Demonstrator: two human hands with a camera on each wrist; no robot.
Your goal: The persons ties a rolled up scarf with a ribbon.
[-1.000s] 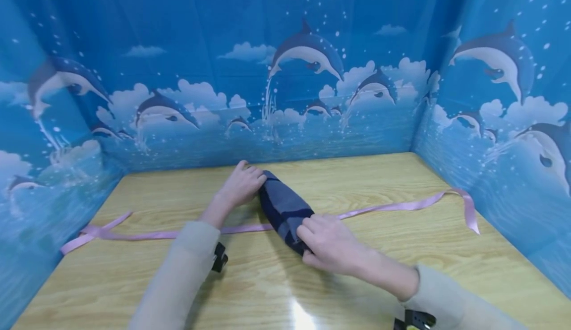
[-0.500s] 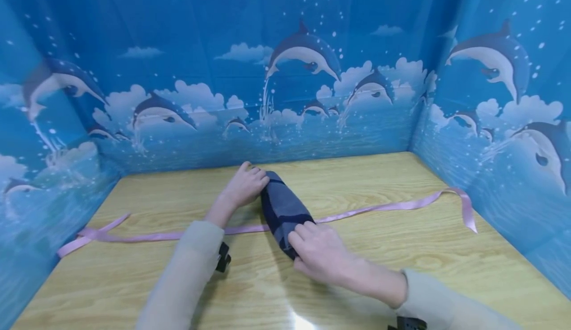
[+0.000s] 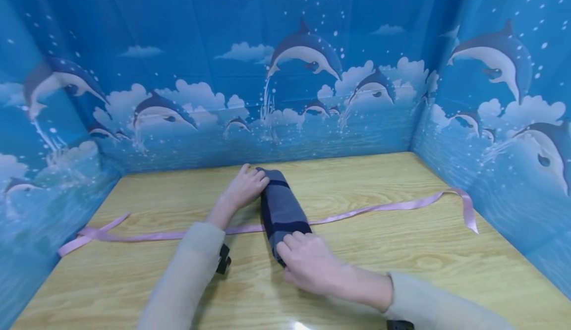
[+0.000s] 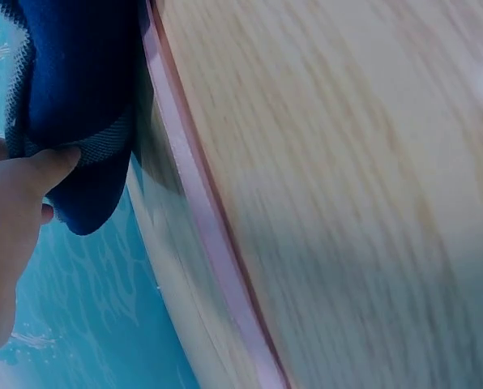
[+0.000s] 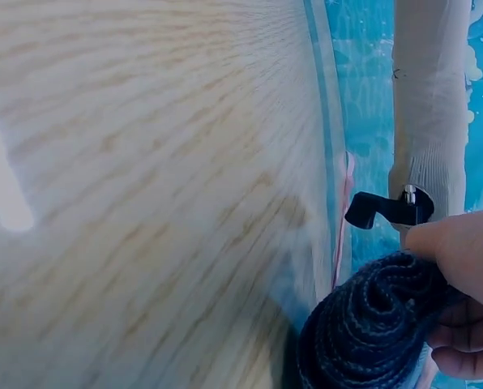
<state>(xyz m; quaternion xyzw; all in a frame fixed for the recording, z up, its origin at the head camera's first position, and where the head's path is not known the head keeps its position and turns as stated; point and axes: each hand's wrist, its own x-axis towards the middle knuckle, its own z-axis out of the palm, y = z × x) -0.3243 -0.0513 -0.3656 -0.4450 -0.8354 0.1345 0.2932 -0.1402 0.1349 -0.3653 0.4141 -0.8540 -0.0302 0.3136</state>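
Note:
A rolled cloth (image 3: 285,203), grey with dark navy bands, lies lengthwise away from me, crossing over a long pink ribbon (image 3: 156,236). At its far end my left hand (image 3: 247,187) grips the left edge; in the left wrist view that thumb presses on the cloth (image 4: 79,81). My right hand (image 3: 312,265) holds the near end with curled fingers. The right wrist view shows the coiled layers of the roll (image 5: 363,332) beside the thumb. Whether the cloth touches the table along its whole length, I cannot tell.
The ribbon runs across the wooden table (image 3: 424,255), crossing itself at the left and curling at the right end. Blue dolphin-print curtains (image 3: 200,62) stand around the back and sides. Black wrist mounts (image 3: 224,259) sit on the sleeves.
The near end of the cloth has swung left and toward me with my right hand, so the roll lies straighter and shows more of its top. My left hand has barely moved.

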